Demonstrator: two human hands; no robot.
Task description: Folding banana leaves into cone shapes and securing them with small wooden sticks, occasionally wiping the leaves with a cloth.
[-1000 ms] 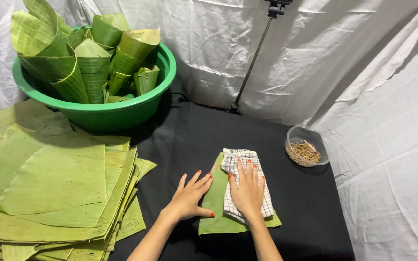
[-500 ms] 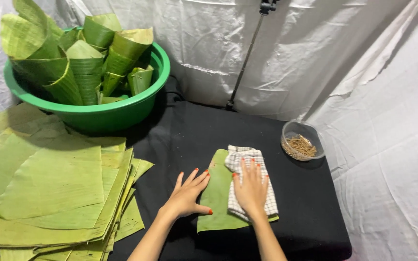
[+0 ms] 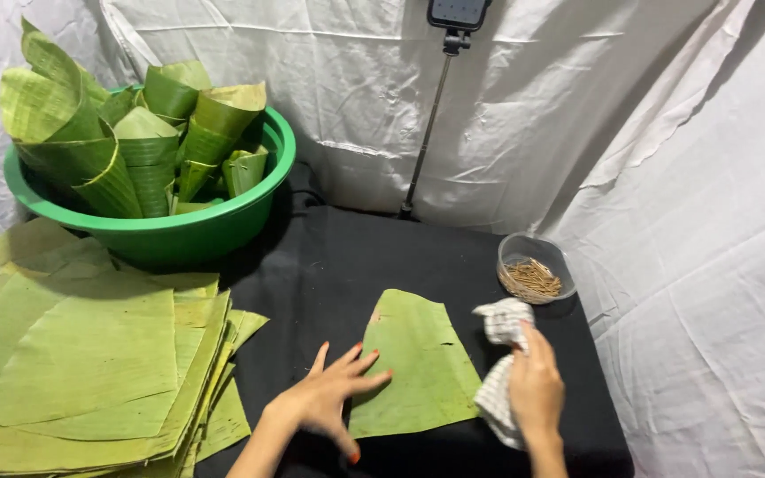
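A black-covered bench set against white draped sheeting carries everything in view, and one cut leaf piece at its centre serves as the marker for the rest. To the left of that leaf piece lies a broad stack of flat green leaves, fanned at its near corner. Beyond the leaf piece and to its left stands a green basin filled with rolled leaf cones. Behind the leaf piece, a thin black stand rises against the sheeting with a phone at its top. The leaf piece itself lies flat on the bench, between the two hands. The left hand rests with fingers spread wide, its fingertips on the leaf piece's left edge, its grip open and holding nothing. To the right of the leaf piece, clear of its right edge, the right hand has its grip closed around a checked cloth, bunched and hanging from the fingers. Beyond the leaf piece's right corner sits a small clear bowl of thin brown sticks.
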